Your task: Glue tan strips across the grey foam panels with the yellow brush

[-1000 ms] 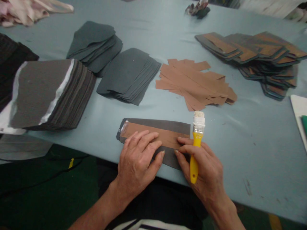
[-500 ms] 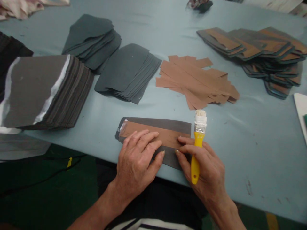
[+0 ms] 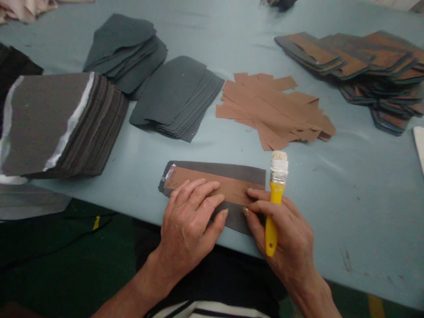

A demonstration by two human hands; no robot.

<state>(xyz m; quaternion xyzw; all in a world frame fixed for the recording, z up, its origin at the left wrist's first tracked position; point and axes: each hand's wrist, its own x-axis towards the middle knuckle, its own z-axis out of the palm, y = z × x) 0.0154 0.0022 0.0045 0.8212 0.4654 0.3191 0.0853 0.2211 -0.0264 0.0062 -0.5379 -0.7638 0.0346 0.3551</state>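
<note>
Brown strip (image 3: 225, 183) lies on a dark grey panel (image 3: 228, 170) at the counter (image 3: 334, 207) edge, right of a tall stack of grey panels (image 3: 49, 123). Left hand (image 3: 188, 225) presses it flat, grip open; right hand (image 3: 285, 234), grip closed around a yellow-handled brush (image 3: 275, 194), steadies the strip's edge below loose brown strips (image 3: 274, 110).

This is a workshop, a place where people make things. A long table (image 3: 347, 198) with a pale blue top holds neat piles of cut dark sheets (image 3: 172, 97) and brown strips (image 3: 271, 108). The floor (image 3: 66, 251) is green.
</note>
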